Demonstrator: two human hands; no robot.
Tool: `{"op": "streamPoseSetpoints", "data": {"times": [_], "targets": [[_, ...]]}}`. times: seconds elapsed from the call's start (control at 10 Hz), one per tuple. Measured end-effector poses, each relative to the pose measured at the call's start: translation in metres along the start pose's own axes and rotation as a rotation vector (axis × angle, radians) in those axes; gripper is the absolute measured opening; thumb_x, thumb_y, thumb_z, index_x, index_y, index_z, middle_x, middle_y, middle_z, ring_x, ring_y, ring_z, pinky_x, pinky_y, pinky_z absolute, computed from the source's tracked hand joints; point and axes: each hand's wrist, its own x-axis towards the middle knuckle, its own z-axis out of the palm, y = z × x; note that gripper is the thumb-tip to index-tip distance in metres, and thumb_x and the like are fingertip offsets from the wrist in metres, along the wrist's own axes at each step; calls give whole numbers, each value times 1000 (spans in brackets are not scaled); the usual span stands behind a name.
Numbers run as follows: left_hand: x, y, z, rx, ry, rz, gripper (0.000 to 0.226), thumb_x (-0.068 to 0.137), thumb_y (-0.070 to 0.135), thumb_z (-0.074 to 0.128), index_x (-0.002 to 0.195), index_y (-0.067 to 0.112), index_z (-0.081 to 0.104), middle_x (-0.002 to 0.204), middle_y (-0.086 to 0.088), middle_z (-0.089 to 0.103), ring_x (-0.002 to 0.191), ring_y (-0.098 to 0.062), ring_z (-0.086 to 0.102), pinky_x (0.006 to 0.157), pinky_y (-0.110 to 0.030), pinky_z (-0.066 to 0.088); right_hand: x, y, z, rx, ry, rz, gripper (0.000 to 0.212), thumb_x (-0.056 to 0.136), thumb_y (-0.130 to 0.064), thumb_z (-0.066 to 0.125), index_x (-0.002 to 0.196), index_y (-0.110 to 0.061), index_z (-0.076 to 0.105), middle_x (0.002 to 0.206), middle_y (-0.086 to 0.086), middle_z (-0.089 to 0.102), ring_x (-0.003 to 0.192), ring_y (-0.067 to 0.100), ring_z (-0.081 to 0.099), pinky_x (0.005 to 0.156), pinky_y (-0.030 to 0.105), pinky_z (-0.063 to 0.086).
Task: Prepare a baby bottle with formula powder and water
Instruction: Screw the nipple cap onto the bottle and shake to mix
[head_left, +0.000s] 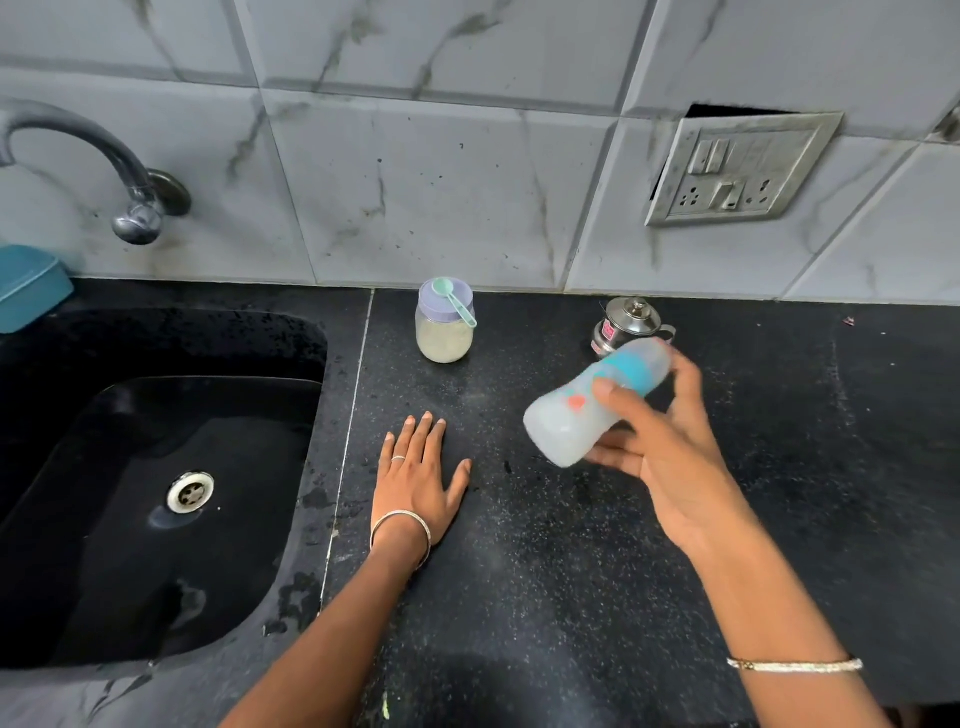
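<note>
Gripping the tilted, seemingly frosted bottle (563, 426) is the right hand (670, 457) (left hand (415, 480) flat on speckled counter (571, 582)).

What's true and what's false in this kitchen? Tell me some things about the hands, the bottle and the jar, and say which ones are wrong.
1. The right hand holds the baby bottle tilted above the counter. True.
2. The left hand grips the jar. False: it lies flat on the counter, apart from the jar.
3. A green scoop lies on the jar's lid. True.
4. The steel pot stands in the sink. False: it stands on the counter near the wall, away from the sink.
</note>
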Motion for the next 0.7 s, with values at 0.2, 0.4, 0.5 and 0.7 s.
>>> {"op": "streamPoseSetpoints", "data": {"times": [0.2,0.4,0.5,0.7], "targets": [[1,-1,0,6,2,5,82,94,67,10,160,21,26,170,1,21,159,-20,11,130,-42,4,-11,4,6,-100,-162,86,77,77,-19,83,140,-44,46,99,11,79,86,24,79,62,35,63],[1,-1,1,16,-11,10,85,92,67,6,161,21,23,171,1,17,159,-20,9,130,-42,3,-13,13,15,-22,-116,78,70,86,-14,78,140,-43,44,98,3,80,89,21,78,62,33,62],[1,-1,1,10,2,6,84,92,67,7,160,21,25,170,0,20,159,-20,11,129,-42,3,-10,11,12,-22,-93,84,71,85,-16,80,141,-43,45,99,5,80,90,25,79,63,33,62],[1,-1,3,5,6,6,84,92,67,7,160,20,27,170,0,22,159,-20,12,129,-42,3,-11,10,10,-76,-140,102,73,85,-13,79,140,-47,44,104,10,79,89,23,79,64,35,63]]}}
